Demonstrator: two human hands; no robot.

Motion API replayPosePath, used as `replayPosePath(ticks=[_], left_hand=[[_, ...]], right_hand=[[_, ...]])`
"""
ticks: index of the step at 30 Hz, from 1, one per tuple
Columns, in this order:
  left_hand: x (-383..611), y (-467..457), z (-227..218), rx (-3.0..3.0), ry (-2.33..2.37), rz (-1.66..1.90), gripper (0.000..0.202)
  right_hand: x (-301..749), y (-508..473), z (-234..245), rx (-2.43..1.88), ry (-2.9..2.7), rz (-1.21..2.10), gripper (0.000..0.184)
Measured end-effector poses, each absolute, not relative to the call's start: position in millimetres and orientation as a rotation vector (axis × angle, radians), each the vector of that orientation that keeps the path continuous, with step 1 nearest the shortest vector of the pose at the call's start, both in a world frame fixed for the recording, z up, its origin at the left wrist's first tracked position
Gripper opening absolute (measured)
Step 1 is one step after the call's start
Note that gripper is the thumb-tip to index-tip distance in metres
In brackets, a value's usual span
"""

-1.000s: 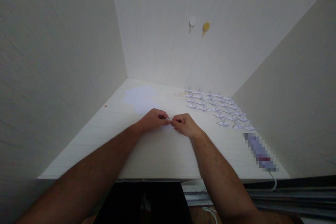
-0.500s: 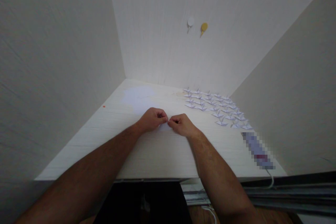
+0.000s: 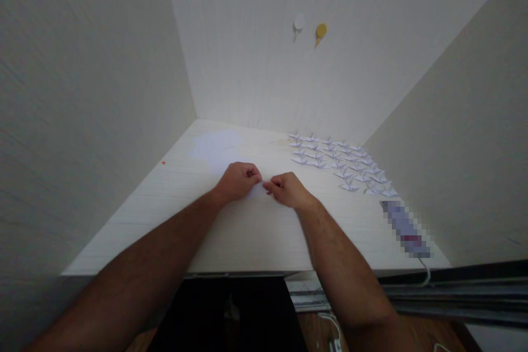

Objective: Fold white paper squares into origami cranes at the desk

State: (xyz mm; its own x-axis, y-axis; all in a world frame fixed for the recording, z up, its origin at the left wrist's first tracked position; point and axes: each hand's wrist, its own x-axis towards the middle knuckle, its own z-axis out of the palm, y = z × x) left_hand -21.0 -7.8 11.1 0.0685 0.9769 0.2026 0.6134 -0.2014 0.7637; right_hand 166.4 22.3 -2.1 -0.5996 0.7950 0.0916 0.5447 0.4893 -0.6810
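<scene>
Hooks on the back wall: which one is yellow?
The right hook; its yellow colour sets it apart from the white hook at its left.

No text or numbers can be read.

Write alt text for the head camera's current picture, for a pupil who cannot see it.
A person's left hand pinches a small white paper over a pale table, right hand close beside it. Folded paper birds stand in rows at right; white sheets lie at back left.

right of our right hand point(image 3: 286, 189), we could cross bare worktop point(image 3: 361, 225) until the paper cranes point(image 3: 338, 165) and side wall point(image 3: 462, 126) block us.
</scene>
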Motion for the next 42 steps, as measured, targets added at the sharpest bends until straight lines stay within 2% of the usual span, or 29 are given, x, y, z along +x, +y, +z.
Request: replayPosePath(ticks=[7,12,23,32,37,42], left_hand=[[-26.4,-5.9,12.0,1.751,1.557,1.01,0.013],[-32.2,-2.2,7.7,1.704,1.519,1.04,0.015],[-33.4,-8.4,14.3,1.589,1.357,0.941,0.023],[-25.7,-1.7,-0.7,1.386,1.251,1.102,0.03],[-22.7,-3.5,0.4,1.437,1.229,1.072,0.034],[-22.5,-3.3,-1.0,1.398,1.159,1.033,0.047]], right_hand=[[170.0,22.7,-1.0,-1.206,-2.286,0.955,0.051],[172.6,21.6,3.2,-1.085,-2.315,1.041,0.045],[177.1,24.7,3.6,-1.144,-2.157,1.146,0.048],[164.5,22.1,4.7,-0.99,-1.883,1.321,0.03],[162.5,24.5,4.1,-1.027,-1.763,1.286,0.027],[162.9,25.9,2.4,-1.01,-1.761,1.274,0.025]])
